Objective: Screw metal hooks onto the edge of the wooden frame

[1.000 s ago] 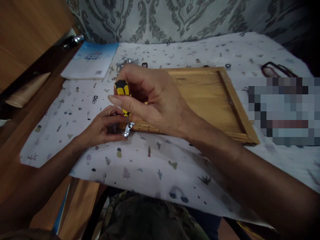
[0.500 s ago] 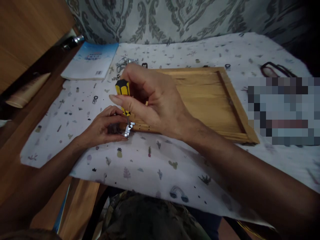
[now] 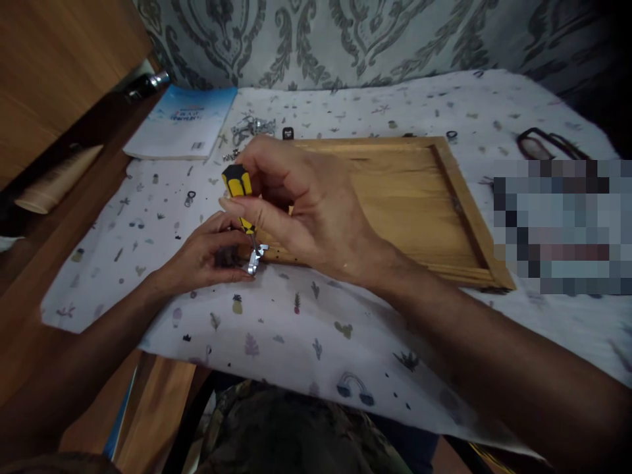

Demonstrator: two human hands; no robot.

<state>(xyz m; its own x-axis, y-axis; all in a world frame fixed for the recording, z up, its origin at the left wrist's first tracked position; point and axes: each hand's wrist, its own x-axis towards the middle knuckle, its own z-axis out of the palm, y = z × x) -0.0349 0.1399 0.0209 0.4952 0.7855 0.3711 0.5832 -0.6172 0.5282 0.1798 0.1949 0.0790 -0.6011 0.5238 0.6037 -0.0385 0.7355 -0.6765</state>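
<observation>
My right hand (image 3: 306, 207) is closed around the yellow and black handle of a screwdriver (image 3: 237, 182), fingers and thumb pinching it. The screwdriver leans slightly, its tip down at a small shiny metal fitting (image 3: 255, 261). That fitting lies against the near left edge of a shallow wooden tray (image 3: 405, 197) with a raised rim. With thumb and fingers, my left hand (image 3: 200, 253) grips the fitting and the tray's corner from the left. Small dark holes show in the tray's edge just right of the fitting. Any screw under the tip is too small to make out.
Behind my right hand lie a heap of metal fittings (image 3: 254, 127) and some small screws (image 3: 230, 155). A blue and white book (image 3: 180, 125) rests at the back left, a tube (image 3: 59, 181) farther left. Glasses (image 3: 550, 141) and a blurred-out object (image 3: 567, 227) are at the right.
The screwdriver's handle top has tilted a little to the left, and my right hand has turned slightly with it. My left hand stays on the fitting. The whole view has shifted slightly.
</observation>
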